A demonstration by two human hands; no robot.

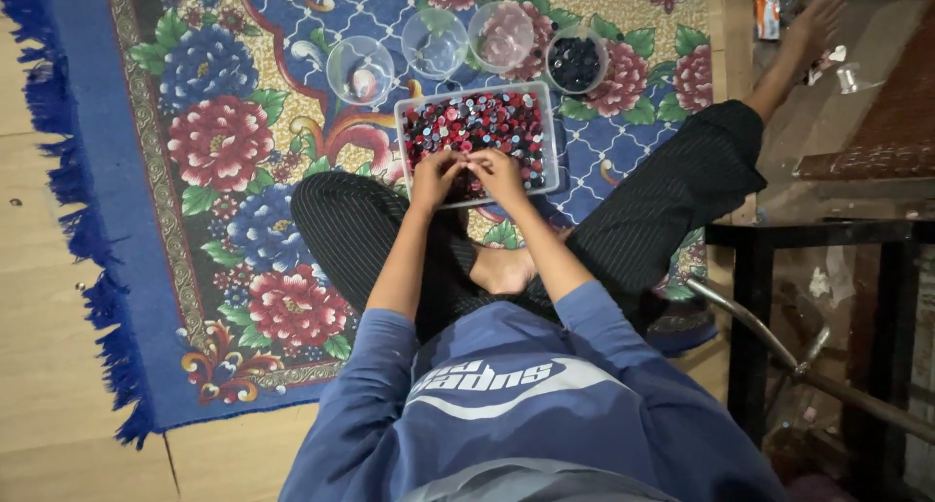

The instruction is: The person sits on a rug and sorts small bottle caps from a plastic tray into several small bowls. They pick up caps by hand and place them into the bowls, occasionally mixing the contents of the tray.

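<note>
Head view shows you cross-legged on the rug (195, 122), tray (553, 137) of buttons (487, 122) at your knees, four cups (359, 70) beyond, both hands (435, 176) (499, 171) pinching at one button, so a fumble could drop it into the pile.

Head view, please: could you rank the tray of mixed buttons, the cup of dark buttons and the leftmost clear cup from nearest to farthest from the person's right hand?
From the right hand:
1. Tray of mixed buttons: directly under the hand, which reaches into its near edge.
2. Cup of dark buttons: beyond the tray, up and to the right.
3. Leftmost clear cup: beyond the tray's far left corner, on the rug.
</note>
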